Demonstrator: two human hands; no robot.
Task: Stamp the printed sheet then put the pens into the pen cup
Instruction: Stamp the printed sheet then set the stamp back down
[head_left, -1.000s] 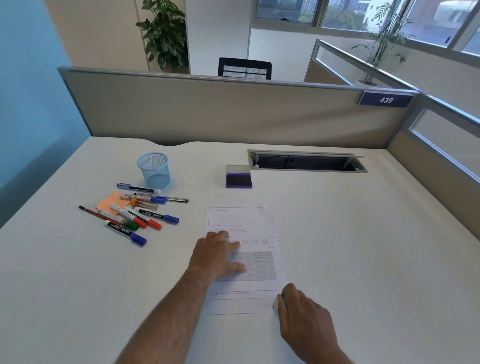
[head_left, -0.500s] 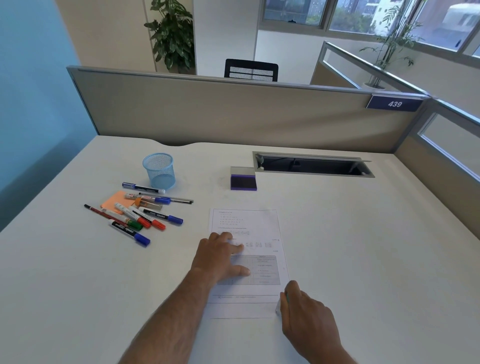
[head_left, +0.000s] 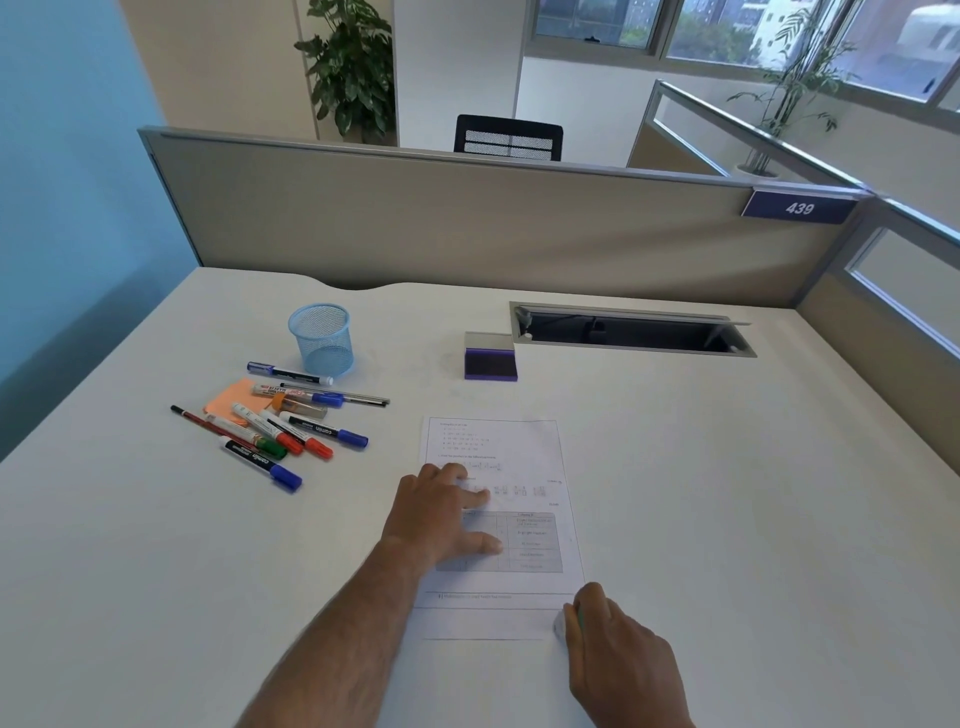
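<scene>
White desk (head_left: 727, 493), beige partition (head_left: 467, 223) along the far edge, number plate "439" (head_left: 799, 209) on it. Open cable tray (head_left: 631, 332) set into the desk near the far side.

Printed sheet (head_left: 519, 457) lies flat on the desk, near edge toward the person. Left hand (head_left: 441, 517) rests palm-down on the sheet's left-middle part, fingers straight and spread, pressing the paper.

Right hand (head_left: 618, 654) sits at the sheet's near right corner, fingers curled round a small stamp (head_left: 562, 623), white with a bit of green showing; its base meets the paper.

Pens (head_left: 283, 431) lie scattered in a loose pile on the desk left of the sheet, some over an orange pad (head_left: 228, 402). Blue mesh pen cup (head_left: 322, 340) stands upright just beyond the pile. Purple ink pad (head_left: 490, 359), lid open, beyond the sheet, beside the tray.
</scene>
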